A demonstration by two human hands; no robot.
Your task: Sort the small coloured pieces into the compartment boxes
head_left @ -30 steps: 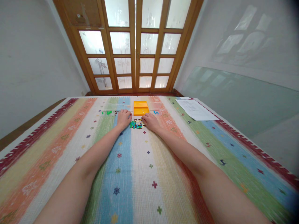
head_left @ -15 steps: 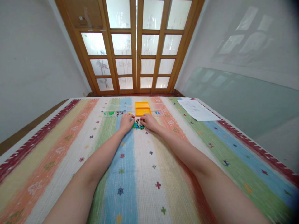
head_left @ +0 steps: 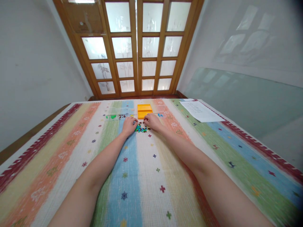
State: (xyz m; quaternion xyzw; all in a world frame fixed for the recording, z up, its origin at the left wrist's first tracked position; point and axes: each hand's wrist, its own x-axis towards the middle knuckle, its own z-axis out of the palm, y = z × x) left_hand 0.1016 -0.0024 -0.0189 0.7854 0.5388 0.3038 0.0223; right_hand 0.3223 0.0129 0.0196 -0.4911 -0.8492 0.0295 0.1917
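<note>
A pile of small mixed-colour pieces (head_left: 142,128), mostly green and blue with some dark red, lies on the cloth between my hands. My left hand (head_left: 129,125) rests at the pile's left edge, its fingers curled and closed; what they hold, if anything, is too small to make out. My right hand (head_left: 153,121) is at the far right side of the pile, thumb and fingers pinched together near some dark bits. Just beyond it stands an open yellow box (head_left: 144,107). Clear compartments beside the box hold green pieces (head_left: 111,117), dark red pieces (head_left: 122,116) and blue pieces (head_left: 160,115).
A striped, patterned tablecloth (head_left: 151,176) covers the table. A sheet of paper with writing (head_left: 201,111) lies at the far right. Past the table's far edge is a wooden door with glass panes (head_left: 137,60); a glass sheet (head_left: 236,94) leans by the right wall.
My right hand has lifted slightly toward the yellow box, uncovering more of the pile's far right side. My left hand stays at the left edge. The camera view has shifted a little.
</note>
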